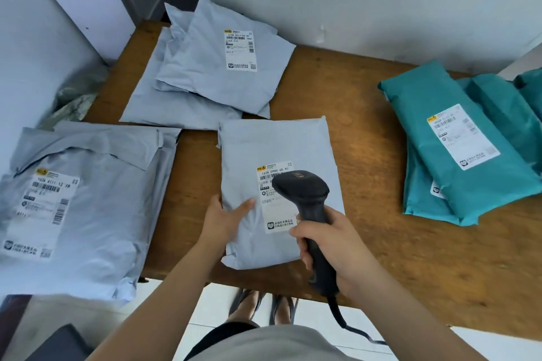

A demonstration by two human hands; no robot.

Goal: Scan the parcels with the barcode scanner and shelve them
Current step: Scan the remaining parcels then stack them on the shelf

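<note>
White walls back a wooden desk (366,91) strewn with mailers. Far left, a large grey parcel (82,208) overhangs the desk edge, label up. Behind it, a grey stack (211,73) against the wall.

Centre: grey parcel (278,149) lying flat near the front edge, label up. Left hand (225,217) pins its left side, fingers (246,204) spread flat on the plastic, gripping nothing. Right hand (331,246) wrapped tight around the handle of the scanner (302,187), whose head hangs just over the label (278,199), covering part of it.

Step, as I judge it: scanning. Keep the film flat, tilt the head back so the barcode strip near the label's top is fully exposed to the window.

Right: teal parcels (457,141) piled, well apart. Scanner cord trails off the front edge; may snag. No shelf in view.
</note>
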